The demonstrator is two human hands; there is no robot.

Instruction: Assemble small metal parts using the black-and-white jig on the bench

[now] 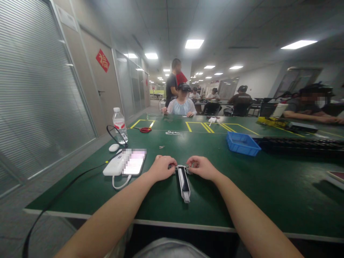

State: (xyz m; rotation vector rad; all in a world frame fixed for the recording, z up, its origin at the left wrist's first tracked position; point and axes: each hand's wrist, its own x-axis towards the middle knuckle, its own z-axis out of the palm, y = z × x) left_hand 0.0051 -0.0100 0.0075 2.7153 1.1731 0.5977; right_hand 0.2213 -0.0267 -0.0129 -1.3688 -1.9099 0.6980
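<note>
A long narrow black and silver device (184, 183) lies on the green table (242, 186), pointing toward me. My left hand (162, 167) is curled at the left side of its far end, fingers closed on it. On the other side of that far end, my right hand (202, 167) pinches it, fingers bent. Both forearms reach in from the near table edge.
Left of my hands lie a phone (134, 162), a white power bank (114, 166) with a cable, a white mouse (114, 147) and a water bottle (119, 125). Red scissors (145, 129) and a blue tray (242, 143) lie farther back. Other people sit at the far side and right.
</note>
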